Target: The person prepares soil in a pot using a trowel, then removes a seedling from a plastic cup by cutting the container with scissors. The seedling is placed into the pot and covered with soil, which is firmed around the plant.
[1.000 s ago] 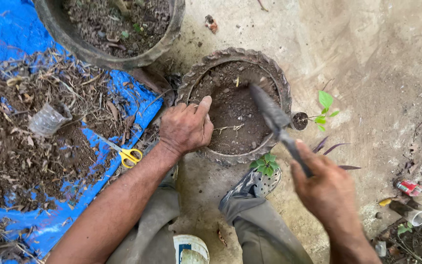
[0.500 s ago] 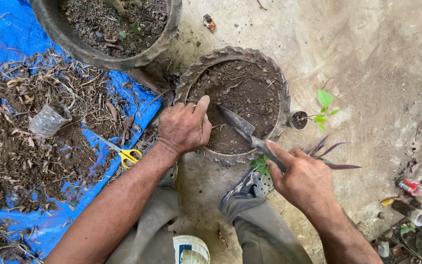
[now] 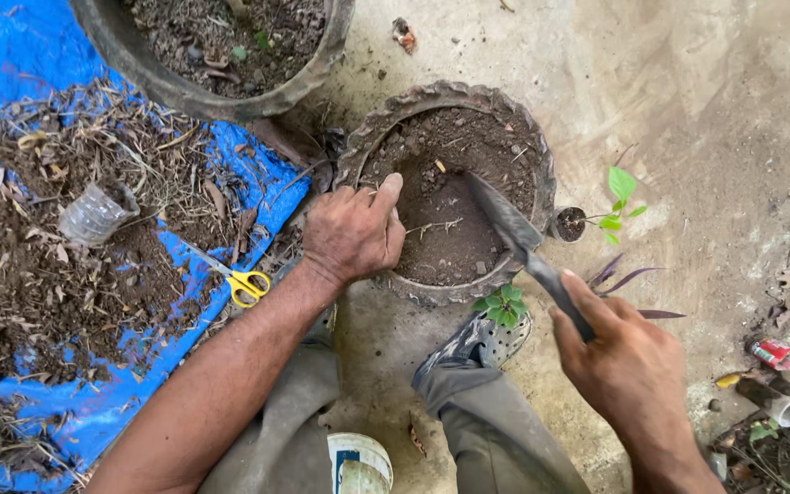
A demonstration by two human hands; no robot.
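**Trowel blade in potted soil, left hand on rim**

Right hand (image 3: pixel 628 366) closed around the handle of a trowel (image 3: pixel 518 238); blade angled down, tip in the soil of the small round pot (image 3: pixel 532 151). Left hand (image 3: pixel 354 233) rests on the pot's near-left rim, fingers curled, thumb extended over the soil, holding nothing. Pot stands on concrete floor (image 3: pixel 706 101). Small seedling (image 3: pixel 616 206) just right of pot. Larger pot (image 3: pixel 221 91) up-left. Yellow-handled scissors (image 3: pixel 240 284) lie on blue tarp (image 3: pixel 11 46) among dry debris.
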